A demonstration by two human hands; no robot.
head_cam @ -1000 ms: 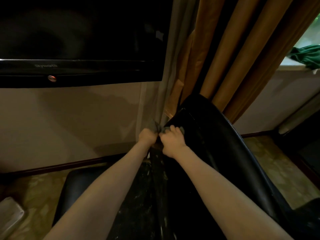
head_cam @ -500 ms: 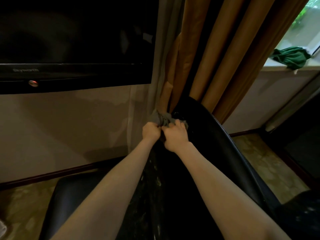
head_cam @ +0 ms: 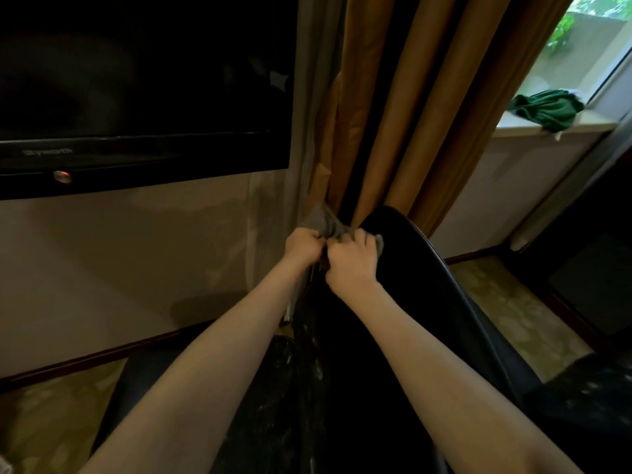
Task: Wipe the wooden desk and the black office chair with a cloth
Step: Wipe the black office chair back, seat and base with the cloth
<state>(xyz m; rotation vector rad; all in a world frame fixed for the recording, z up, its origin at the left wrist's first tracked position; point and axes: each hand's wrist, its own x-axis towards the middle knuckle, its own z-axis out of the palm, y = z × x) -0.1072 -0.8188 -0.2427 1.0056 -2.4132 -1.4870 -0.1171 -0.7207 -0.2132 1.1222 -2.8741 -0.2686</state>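
Both fists, left hand [head_cam: 302, 246] and right hand [head_cam: 352, 260], bunch the cloth [head_cam: 325, 223] at the chair [head_cam: 427, 302] top (curtain [head_cam: 393, 114] just behind): it could snag.

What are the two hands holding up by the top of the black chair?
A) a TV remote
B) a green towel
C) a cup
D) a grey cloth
D: the left hand and the right hand both grip a bunched grey cloth beside the upper edge of the black chair.
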